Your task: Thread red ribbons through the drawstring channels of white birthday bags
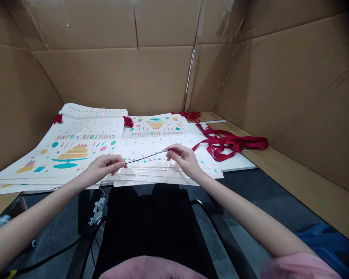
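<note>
A thin dark strip (147,157) runs taut between my two hands; whether it is a cord or a ribbon seen edge-on, I cannot tell. My left hand (112,163) pinches its lower left end. My right hand (184,157) pinches the upper right end, fingers closed. Beneath them lies a stack of white printed birthday sheets or bags (155,141), its print facing away from me. A second birthday stack (81,128) lies at the left, with red ribbon bundles (128,121) at its top edges. To the right of my right hand, loose dark-red ribbon (223,143) lies in loops.
A pile of thin red strands (192,116) sits at the back. Cardboard walls (113,77) enclose the table on the left, back and right. Below the front edge are a white power strip (98,211) and black cables (55,254). Something blue (325,240) shows at lower right.
</note>
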The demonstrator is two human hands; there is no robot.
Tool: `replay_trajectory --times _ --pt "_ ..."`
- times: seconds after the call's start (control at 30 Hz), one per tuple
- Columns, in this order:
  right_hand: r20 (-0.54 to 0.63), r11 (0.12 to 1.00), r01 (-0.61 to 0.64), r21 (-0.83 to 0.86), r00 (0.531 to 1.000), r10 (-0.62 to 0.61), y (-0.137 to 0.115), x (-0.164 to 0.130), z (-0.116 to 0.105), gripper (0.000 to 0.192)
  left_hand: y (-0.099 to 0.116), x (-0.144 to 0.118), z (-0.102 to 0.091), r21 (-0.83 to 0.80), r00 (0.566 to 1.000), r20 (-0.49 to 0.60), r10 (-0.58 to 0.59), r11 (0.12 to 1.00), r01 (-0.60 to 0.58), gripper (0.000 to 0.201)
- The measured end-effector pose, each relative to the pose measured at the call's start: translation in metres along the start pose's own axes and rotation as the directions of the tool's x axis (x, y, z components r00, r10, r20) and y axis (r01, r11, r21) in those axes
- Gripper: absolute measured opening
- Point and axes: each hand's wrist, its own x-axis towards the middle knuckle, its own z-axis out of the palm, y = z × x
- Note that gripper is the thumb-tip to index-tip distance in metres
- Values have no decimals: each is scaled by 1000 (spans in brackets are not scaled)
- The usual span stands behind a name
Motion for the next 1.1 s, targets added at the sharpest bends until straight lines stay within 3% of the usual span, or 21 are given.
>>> replay_trajectory --times 0.2,0.5,0.7,0.9,1.1 --pt "-30 991 100 -91 994 -103 -19 -3 -9 23 15 -8 1 -133 997 73 -15 991 24 35" --pt "-115 993 47 108 993 -35 -32 -3 -20 29 33 -11 5 -285 987 136 -83 951 119 35" --pt "-130 995 25 97 991 -12 -34 -4 -17 35 31 -12 11 -352 976 156 -150 915 197 38" --pt "-186 989 17 146 983 10 -31 15 -8 40 36 -5 37 -525 979 167 -118 830 189 33" --pt "-146 954 -15 300 987 61 -38 43 -2 44 43 13 71 -715 997 62 -55 695 82 29"
